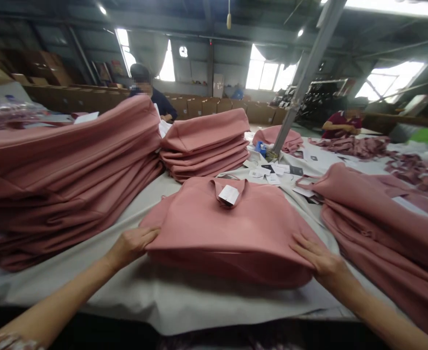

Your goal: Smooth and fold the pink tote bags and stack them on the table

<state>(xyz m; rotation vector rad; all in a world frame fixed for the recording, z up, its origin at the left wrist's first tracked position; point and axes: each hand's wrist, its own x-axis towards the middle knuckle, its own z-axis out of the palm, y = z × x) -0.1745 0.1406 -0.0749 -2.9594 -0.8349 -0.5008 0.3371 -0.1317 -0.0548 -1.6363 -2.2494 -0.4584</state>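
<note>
In front of me on the cloth-covered table lies a folded pink garment (214, 228), its front fold raised off the surface. A white tag (229, 194) rests at its neck opening. My left hand (135, 243) is closed on the left edge of the fold, fingertips against the fabric. On the other side my right hand (314, 255) holds the right edge, with its fingers stretched over the top; its thumb is hidden, seemingly beneath the cloth. Just beyond the garment several paper tags (272, 170) lie scattered.
A tall stack of pink garments (71, 180) stands at the left, with a smaller stack (206, 141) behind. More folded garments (385, 228) lie right. A slanted metal post (304, 82) rises past the tags. Two people (162, 99) work across the table, one farther right.
</note>
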